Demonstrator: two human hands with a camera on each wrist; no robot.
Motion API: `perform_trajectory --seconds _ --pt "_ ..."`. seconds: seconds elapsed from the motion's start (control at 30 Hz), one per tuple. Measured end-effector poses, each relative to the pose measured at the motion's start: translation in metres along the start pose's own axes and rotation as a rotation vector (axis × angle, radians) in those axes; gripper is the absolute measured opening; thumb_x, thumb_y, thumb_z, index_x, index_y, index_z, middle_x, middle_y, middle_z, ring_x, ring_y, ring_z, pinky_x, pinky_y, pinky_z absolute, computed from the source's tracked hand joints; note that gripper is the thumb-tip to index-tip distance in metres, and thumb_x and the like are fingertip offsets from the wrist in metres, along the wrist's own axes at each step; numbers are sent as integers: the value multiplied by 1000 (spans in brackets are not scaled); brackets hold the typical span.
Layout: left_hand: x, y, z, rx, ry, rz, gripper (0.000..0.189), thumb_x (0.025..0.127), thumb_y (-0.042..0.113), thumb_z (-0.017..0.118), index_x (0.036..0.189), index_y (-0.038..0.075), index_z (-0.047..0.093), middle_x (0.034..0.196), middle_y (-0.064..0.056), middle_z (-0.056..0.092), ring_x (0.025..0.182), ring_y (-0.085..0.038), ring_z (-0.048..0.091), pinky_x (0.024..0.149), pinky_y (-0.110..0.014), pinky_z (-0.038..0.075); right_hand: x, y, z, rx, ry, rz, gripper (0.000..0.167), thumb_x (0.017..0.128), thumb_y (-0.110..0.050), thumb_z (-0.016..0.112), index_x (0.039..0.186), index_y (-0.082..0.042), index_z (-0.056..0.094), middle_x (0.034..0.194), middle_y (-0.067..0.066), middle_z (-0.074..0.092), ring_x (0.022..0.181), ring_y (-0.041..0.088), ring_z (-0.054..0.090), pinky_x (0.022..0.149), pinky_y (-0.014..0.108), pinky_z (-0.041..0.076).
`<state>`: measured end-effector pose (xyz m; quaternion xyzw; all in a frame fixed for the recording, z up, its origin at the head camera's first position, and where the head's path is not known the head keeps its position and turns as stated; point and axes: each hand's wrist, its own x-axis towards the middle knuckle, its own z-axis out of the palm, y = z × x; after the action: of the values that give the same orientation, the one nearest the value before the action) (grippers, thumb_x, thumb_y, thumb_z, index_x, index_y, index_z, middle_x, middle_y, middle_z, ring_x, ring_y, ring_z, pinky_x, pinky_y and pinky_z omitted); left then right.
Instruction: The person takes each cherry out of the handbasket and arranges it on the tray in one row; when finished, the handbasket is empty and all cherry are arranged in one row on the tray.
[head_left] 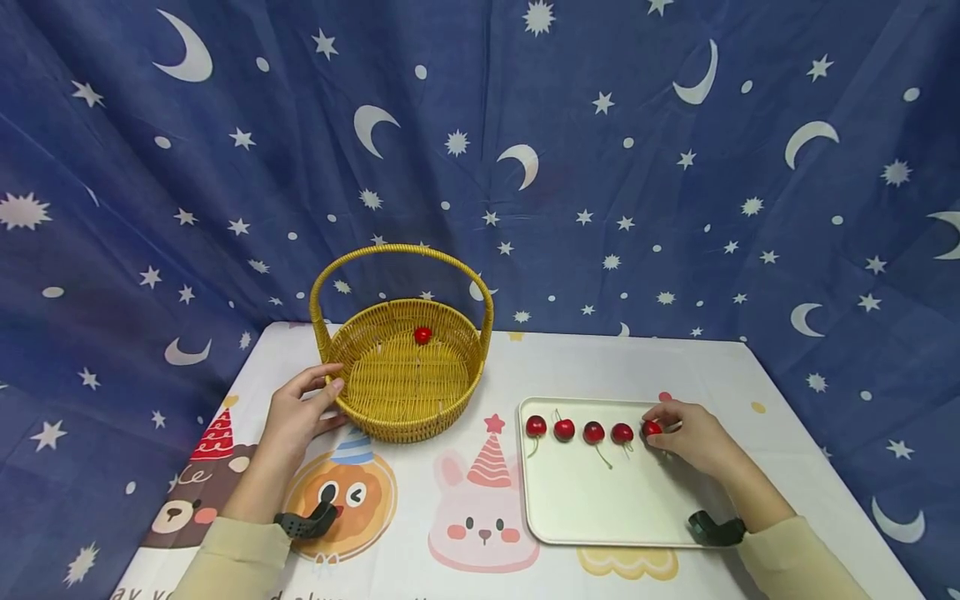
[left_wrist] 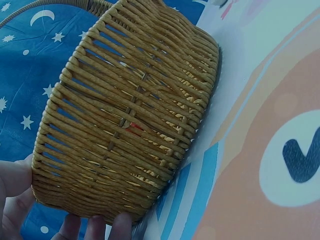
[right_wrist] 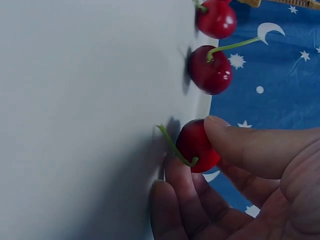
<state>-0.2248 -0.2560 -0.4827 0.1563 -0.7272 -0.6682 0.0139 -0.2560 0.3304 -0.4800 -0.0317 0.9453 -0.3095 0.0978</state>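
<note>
My right hand (head_left: 693,437) pinches a red cherry (right_wrist: 192,147) between thumb and fingers at the right end of a row on the white tray (head_left: 600,508). Its green stem points away from the palm in the right wrist view. Several more stemmed cherries (head_left: 593,432) lie to its left along the tray's far side. At the left, a yellow woven basket (head_left: 408,429) with a tall arched handle stands on the table. My left hand (head_left: 300,408) holds its left rim, the thumb at the edge and fingertips against the woven side. One cherry (head_left: 423,335) lies inside the basket, toward the back.
A white cloth with cartoon prints (head_left: 483,525) covers the table. Behind it hangs a blue curtain (head_left: 555,233) with moons and stars. The basket's handle (head_left: 401,248) arches high over its opening, and the tray has a low raised rim.
</note>
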Motion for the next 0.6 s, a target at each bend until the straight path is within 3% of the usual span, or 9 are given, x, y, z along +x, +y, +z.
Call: perform_trajectory --seconds 0.27,0.43,0.6 --pt "0 0 1 1 3 -7 46 110 27 64 154 16 58 134 -4 42 109 -15 69 86 -35 68 -1 0 1 16 -5 22 34 90 -11 85 120 -3 73 105 13 70 89 23 64 63 28 57" --pt "0 0 1 2 4 -2 46 110 27 64 154 15 58 134 -5 43 108 -14 70 86 -34 68 -2 1 -1 30 -17 39 39 91 -12 85 127 -2 71 111 17 69 87 23 64 64 30 58" --pt "0 0 0 -7 5 7 47 110 26 64 154 13 58 131 -3 43 108 -14 70 86 -35 68 -3 0 -6 26 2 -6 42 94 -11 82 132 0 70 114 20 71 93 27 69 66 31 60"
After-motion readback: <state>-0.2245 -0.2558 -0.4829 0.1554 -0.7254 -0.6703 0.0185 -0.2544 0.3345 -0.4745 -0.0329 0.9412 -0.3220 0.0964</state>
